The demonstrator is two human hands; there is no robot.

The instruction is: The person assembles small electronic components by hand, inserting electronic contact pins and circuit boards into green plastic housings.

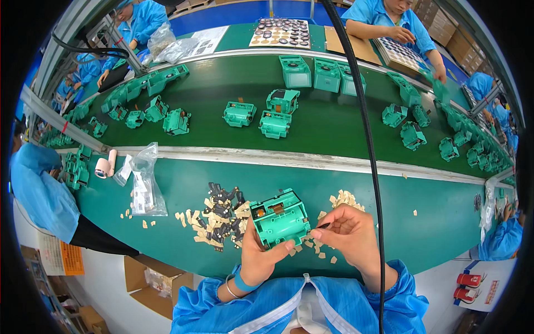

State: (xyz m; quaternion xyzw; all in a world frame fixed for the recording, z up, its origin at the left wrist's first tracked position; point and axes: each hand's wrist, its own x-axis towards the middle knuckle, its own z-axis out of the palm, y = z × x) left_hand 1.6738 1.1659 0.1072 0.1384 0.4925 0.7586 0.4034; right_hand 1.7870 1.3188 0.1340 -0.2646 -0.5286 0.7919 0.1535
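Observation:
My left hand [260,257] is closed round a green plastic housing [283,224], holding it tilted above the bench with its open, hollow side up. Inside the housing sits a copper-coloured piece. My right hand [350,229] pinches a small dark part [324,226] close to the housing's right edge; its exact kind I cannot make out. Left of the housing lies a heap of black plastic pieces [225,209] mixed with cream-coloured slips. Behind and below my right hand, more cream slips [346,199] are piled on the bench.
Beyond a metal rail [278,158], a green conveyor belt [206,142] carries several green housings [275,124]. A black cable [369,133] hangs down just right of my right hand. At left lie a clear plastic bag [146,186] and a pink handheld fan [105,166]. Co-workers sit around.

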